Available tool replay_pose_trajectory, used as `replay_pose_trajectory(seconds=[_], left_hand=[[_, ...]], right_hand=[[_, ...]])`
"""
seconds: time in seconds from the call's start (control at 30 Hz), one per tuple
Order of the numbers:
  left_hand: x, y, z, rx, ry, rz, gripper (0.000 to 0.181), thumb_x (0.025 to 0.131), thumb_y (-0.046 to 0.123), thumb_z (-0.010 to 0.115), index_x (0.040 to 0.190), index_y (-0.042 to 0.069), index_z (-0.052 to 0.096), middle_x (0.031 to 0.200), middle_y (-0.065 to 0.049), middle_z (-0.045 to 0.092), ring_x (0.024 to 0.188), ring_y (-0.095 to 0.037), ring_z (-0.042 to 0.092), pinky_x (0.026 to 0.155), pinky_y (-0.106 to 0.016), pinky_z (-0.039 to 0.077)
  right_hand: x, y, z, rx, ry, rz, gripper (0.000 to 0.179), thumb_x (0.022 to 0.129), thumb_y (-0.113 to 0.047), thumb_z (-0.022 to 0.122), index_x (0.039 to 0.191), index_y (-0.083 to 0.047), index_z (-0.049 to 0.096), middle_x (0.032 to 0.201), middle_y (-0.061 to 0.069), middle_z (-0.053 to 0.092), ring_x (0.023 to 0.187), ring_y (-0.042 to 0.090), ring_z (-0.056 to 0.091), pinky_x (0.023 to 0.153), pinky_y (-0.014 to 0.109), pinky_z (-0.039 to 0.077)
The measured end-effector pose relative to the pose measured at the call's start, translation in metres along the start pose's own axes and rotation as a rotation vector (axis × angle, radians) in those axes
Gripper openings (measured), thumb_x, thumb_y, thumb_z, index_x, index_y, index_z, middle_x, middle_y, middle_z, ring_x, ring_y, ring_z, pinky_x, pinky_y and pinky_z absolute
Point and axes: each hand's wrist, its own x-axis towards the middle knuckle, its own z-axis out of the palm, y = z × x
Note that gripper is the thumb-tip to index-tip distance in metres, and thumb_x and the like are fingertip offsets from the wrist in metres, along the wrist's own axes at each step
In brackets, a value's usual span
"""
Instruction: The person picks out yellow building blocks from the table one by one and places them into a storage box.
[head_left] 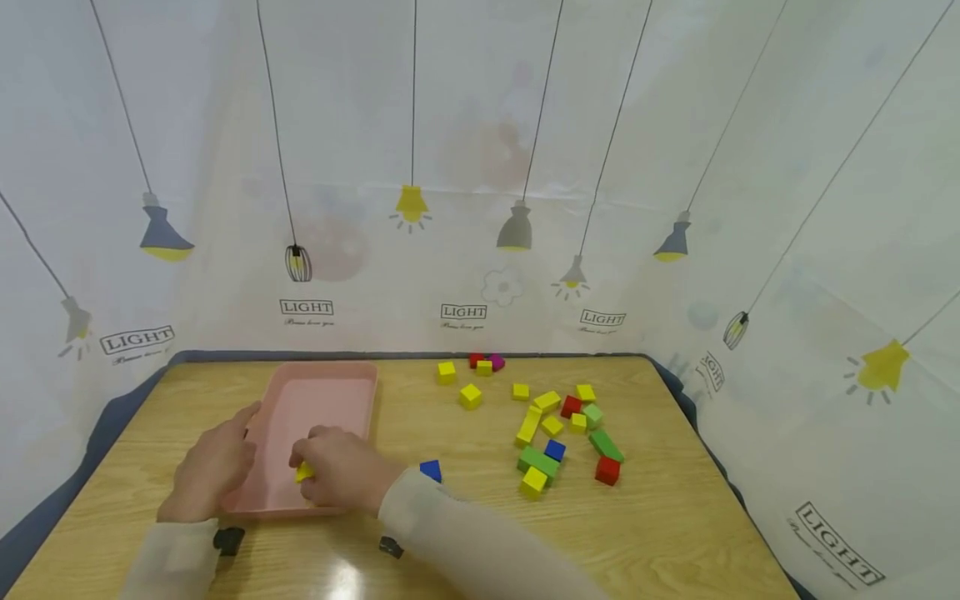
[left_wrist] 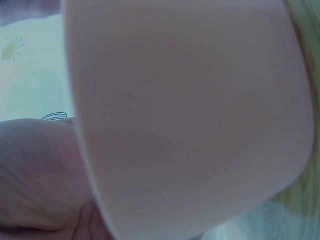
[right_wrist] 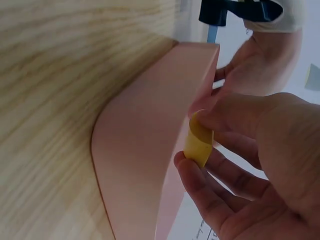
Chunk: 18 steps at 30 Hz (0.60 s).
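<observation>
In the head view, a pink tray (head_left: 362, 387) lies on the left half of the table. My left hand (head_left: 213, 467) holds the tray's left rim. The tray's outer wall (left_wrist: 190, 120) fills most of the left wrist view. Over the near part of the tray, my right hand (head_left: 348, 471) pinches a small yellow block (head_left: 303, 472). The right wrist view shows this yellow block (right_wrist: 199, 145) with a curved hollow, between thumb and fingertips, above the rim. Most of the tray's floor near the right hand is hidden.
Just right of the right wrist lies a blue triangular block (head_left: 431, 471). Several yellow, green, red and blue blocks are scattered farther right, including a green block (head_left: 606, 446) and a red cube (head_left: 608, 471). A purple block (head_left: 497, 362) sits near the back edge.
</observation>
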Motion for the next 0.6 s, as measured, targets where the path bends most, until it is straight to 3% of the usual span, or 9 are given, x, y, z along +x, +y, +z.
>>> replay_pose_trajectory(seconds=[0.1,0.27,0.43,0.6], left_hand=[[-0.002,0.001,-0.001,-0.008,-0.001,0.004,0.069,0.115,0.005,0.055,0.179,-0.005,0.029,0.166,-0.045,0.051,0.115,-0.045,0.067,0.079,-0.041,0.060],[-0.004,0.001,-0.001,-0.012,0.002,0.027,0.069,0.114,0.004,0.054,0.178,-0.005,0.030,0.166,-0.046,0.049,0.108,-0.042,0.067,0.069,-0.034,0.053],[-0.004,0.000,-0.001,0.003,0.015,0.046,0.069,0.114,0.003,0.056,0.177,-0.006,0.031,0.163,-0.046,0.053,0.105,-0.041,0.068,0.070,-0.035,0.053],[-0.002,0.000,0.000,0.011,0.010,0.025,0.069,0.115,0.004,0.056,0.178,-0.005,0.030,0.165,-0.045,0.051,0.109,-0.042,0.067,0.075,-0.038,0.057]], right_hand=[[0.003,-0.005,0.006,-0.039,0.008,-0.061,0.027,0.105,-0.023,0.085,0.132,-0.022,0.086,0.121,-0.011,0.082,0.095,-0.004,0.066,0.086,0.003,0.053],[0.006,-0.010,0.012,-0.055,0.010,-0.067,0.026,0.106,-0.026,0.086,0.132,-0.024,0.085,0.120,-0.013,0.081,0.097,-0.005,0.067,0.089,0.005,0.055],[0.002,-0.010,0.011,-0.066,0.019,-0.066,0.030,0.105,-0.025,0.086,0.134,-0.024,0.084,0.124,-0.011,0.079,0.098,-0.004,0.067,0.088,0.006,0.056],[-0.004,-0.005,0.004,-0.023,0.025,-0.046,0.030,0.107,-0.025,0.083,0.138,-0.023,0.083,0.128,-0.009,0.078,0.100,-0.002,0.067,0.090,0.007,0.055]])
